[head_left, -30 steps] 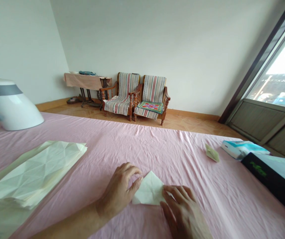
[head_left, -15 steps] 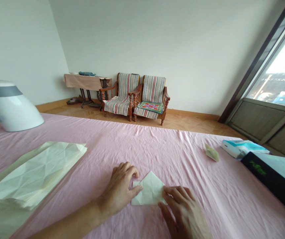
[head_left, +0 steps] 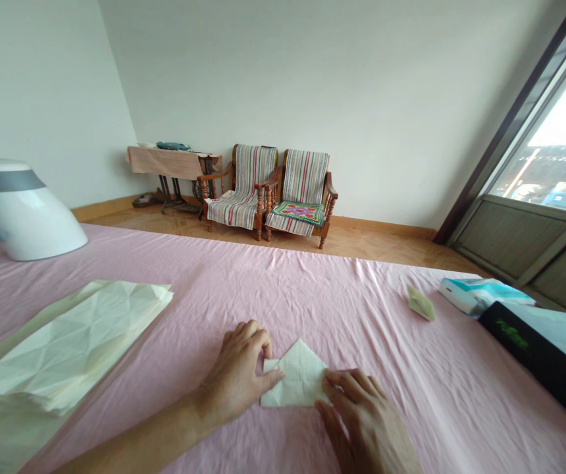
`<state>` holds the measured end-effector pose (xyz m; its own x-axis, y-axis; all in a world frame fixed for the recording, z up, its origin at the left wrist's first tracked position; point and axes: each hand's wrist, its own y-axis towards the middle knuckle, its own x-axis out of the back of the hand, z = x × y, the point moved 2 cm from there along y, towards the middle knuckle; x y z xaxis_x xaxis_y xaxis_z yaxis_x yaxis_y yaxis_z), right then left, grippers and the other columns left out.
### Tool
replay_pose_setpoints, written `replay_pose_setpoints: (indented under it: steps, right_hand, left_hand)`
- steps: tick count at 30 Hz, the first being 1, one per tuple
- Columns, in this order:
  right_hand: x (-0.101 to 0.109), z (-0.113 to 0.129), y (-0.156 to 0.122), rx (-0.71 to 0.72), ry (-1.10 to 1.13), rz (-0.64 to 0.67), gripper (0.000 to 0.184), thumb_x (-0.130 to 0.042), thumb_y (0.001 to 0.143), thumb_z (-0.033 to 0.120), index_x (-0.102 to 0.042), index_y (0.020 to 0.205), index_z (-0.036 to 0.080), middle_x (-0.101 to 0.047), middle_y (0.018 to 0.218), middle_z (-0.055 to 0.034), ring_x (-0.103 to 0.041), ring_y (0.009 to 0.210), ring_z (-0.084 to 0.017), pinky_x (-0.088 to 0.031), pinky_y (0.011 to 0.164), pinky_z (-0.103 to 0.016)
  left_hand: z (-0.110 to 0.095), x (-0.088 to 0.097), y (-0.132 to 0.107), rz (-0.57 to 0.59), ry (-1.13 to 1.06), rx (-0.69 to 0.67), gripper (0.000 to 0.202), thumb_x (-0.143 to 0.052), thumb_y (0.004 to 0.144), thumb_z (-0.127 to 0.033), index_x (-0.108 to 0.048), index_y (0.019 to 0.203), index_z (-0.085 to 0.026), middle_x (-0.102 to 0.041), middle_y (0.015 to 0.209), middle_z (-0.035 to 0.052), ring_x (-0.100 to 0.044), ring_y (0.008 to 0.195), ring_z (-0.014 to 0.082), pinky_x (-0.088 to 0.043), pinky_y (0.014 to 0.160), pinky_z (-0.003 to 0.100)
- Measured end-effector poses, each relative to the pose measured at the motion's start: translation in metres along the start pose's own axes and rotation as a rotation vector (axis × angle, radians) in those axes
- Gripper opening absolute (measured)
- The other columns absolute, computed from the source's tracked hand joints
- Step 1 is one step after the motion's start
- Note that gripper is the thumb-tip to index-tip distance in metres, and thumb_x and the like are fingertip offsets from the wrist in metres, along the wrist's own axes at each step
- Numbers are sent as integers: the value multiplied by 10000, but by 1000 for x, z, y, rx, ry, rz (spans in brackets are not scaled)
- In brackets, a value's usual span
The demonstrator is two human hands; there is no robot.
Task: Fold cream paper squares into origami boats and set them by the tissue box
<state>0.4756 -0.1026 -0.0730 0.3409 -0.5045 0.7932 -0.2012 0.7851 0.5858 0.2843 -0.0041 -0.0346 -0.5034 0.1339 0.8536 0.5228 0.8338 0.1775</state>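
A small folded piece of pale paper (head_left: 297, 378) lies on the pink tablecloth (head_left: 312, 296) near the front edge. My left hand (head_left: 238, 375) rests at the paper's left side, fingers curled and thumb pressing on its edge. My right hand (head_left: 362, 421) sits at the lower right, fingertips pressed down on the paper's right corner. Both hands pin the paper flat against the cloth.
A stack of creased pale sheets (head_left: 70, 342) lies at the left. A white kettle (head_left: 21, 207) stands at the far left. A small folded paper piece (head_left: 420, 303), a teal box (head_left: 480, 293) and a black box (head_left: 544, 349) sit at the right. Two chairs (head_left: 273, 194) stand beyond.
My left hand's fingers have drawn back slightly to the paper's left edge. The paper and my right hand stay almost where they were.
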Motion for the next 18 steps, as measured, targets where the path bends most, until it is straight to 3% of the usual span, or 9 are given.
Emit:
replay_pose_setpoints:
  steps: [10,18]
  right_hand:
    - [-1,-1,0,-7,11,-8,189,-441,928,217,-619,992,208,-651,936,-58,-581,825,-210,-458,694,-331]
    - [-5,0,-3,-48,52,-52,225,-385,947,218,-610,968,223,-648,934,-63,-572,833,-218,-456,714,-345]
  left_hand:
    - [0,0,0,-25,-37,-13,207,-747,701,-246,-550,720,-184,-565,872,10,-536,896,221,-367,793,330]
    - [1,2,-6,-54,-127,7,181,-748,660,-98,-603,724,-185,-602,850,5,-558,892,214,-398,807,324]
